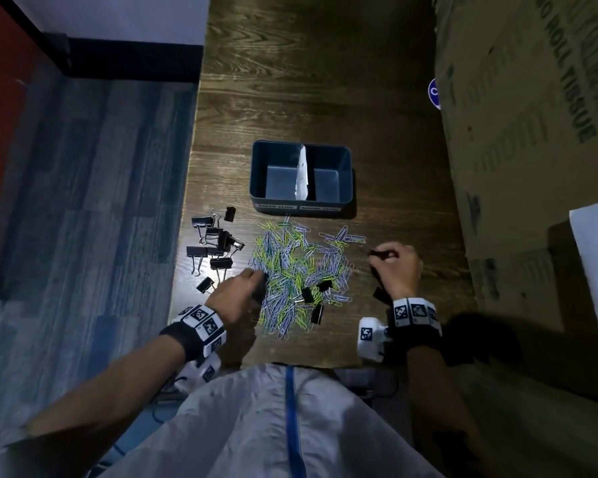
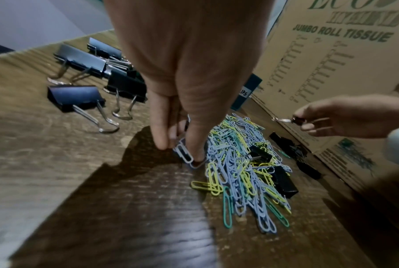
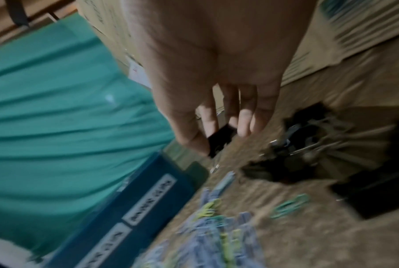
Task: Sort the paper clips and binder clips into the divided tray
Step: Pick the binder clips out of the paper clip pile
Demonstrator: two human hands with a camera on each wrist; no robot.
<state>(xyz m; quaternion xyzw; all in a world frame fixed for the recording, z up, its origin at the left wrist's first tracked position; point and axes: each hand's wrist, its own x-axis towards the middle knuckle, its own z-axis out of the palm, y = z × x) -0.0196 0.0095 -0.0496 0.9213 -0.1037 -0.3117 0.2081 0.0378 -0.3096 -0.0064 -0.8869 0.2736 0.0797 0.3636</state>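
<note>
**Both hands pick at once, tray not yet filled**

The divided tray (image 1: 346, 174) sits at the far side of the wooden table (image 1: 311, 81), split by a white divider (image 1: 302, 174), and both of its compartments look bare. Its near wall carries two labels; their wording is too small to read in the head view, and blurred in the right wrist view. Just near of the tray lies the heap of coloured paper clips (image 1: 297, 270), with several black binder clips (image 1: 312, 295) mixed into its near edge. A separate cluster of binder clips (image 1: 214, 243) lies to the left of the heap.

The left hand (image 1: 237, 294) reaches down at the left edge of the heap, thumb and fingertips (image 2: 162, 143) pinching a pale blue paper clip (image 2: 184, 154) against the table. The right hand (image 1: 396, 267) hovers right of the heap, pinching a small black binder clip (image 3: 220, 137) by its body, wire handles pointing away.

To do this step well, I judge each hand should lift straight up so tangled neighbours drop off. The paper clips look linked in places, so a gentle shake over the heap would likely shed strays. Each piece should then go to the compartment behind its matching label, released low so nothing bounces over the divider. The cardboard box (image 1: 532, 132) crowds the right side, so the right hand has little room to swing.
</note>
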